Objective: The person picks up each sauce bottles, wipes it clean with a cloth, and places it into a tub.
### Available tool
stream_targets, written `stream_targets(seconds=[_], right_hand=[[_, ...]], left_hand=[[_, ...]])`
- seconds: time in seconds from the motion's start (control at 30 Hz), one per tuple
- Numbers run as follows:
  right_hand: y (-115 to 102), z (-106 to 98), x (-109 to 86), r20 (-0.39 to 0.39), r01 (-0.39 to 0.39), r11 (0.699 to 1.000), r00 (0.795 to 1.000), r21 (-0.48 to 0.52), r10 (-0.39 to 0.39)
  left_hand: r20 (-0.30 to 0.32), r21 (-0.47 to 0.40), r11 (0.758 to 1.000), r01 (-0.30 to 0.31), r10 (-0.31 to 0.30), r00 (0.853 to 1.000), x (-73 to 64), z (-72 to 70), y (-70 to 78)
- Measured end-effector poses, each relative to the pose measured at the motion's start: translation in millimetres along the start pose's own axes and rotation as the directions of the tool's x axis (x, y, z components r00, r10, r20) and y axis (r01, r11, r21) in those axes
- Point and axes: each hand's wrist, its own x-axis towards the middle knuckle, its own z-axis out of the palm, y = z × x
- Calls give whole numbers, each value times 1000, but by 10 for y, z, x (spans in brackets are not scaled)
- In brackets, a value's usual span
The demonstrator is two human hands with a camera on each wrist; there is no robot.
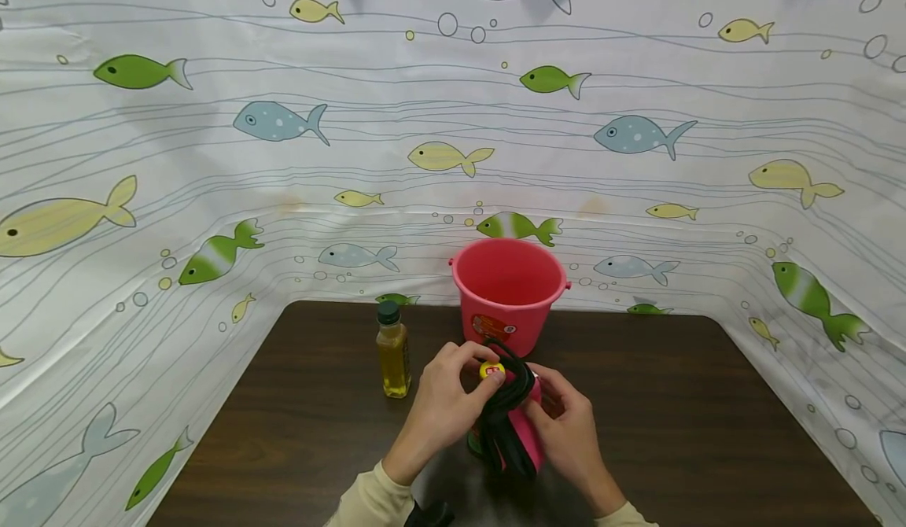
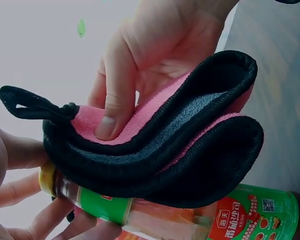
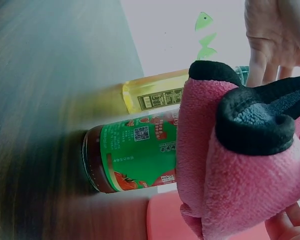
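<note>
A ketchup bottle [image 3: 140,155] with a green and red label stands upright on the table, its yellow cap [image 1: 491,369] on top. My left hand [image 1: 446,397] pinches the bottle at this cap between thumb and fingers. Folded over and pressed against the bottle's side is a pink cloth [image 3: 255,185] with black edging, a grey inner face and a black hanging loop [image 2: 27,102]. My right hand [image 1: 569,425] grips the cloth, its thumb [image 2: 110,112] lying on the pink side. In the head view, the cloth hides most of the bottle.
Directly behind the hands stands a pink bucket [image 1: 510,322]. To the left is a bottle of yellow oil [image 1: 393,354] with a dark green cap. A fish-printed white sheet [image 1: 439,79] rises around the dark wooden table [image 1: 297,433]. Something black [image 1: 430,514] shows beside the left sleeve.
</note>
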Motion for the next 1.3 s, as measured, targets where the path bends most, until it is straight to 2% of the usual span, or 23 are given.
stream_targets(seconds=[0.23, 0.37, 0.47, 0.63, 0.93, 1.13, 1.3], right_hand=[[10, 23, 3, 55, 23, 1000, 998, -15, -23], [17, 31, -3, 109, 63, 996, 992, -64, -56], [11, 42, 0, 151, 71, 991, 987, -114, -53], [21, 45, 4, 190, 39, 985, 982, -166, -6], [197, -15, -14, 272, -3, 986, 961, -168, 49], [358, -38, -65, 331, -61, 980, 936, -190, 122], [483, -44, -99, 386, -61, 979, 913, -195, 134]], left_hand=[[-9, -26, 1000, 5, -5, 1000, -5, -22, -1], [-7, -30, 1000, -4, 4, 1000, -3, -27, -1], [-2, -38, 999, -10, 10, 1000, -1, -30, 0], [11, -50, 999, -15, 16, 1000, 8, -33, 1], [25, -49, 999, -24, 25, 999, 5, -20, -2], [18, -48, 998, -50, 51, 999, -8, -16, -8], [24, -47, 998, -32, 34, 999, -16, -23, 0]])
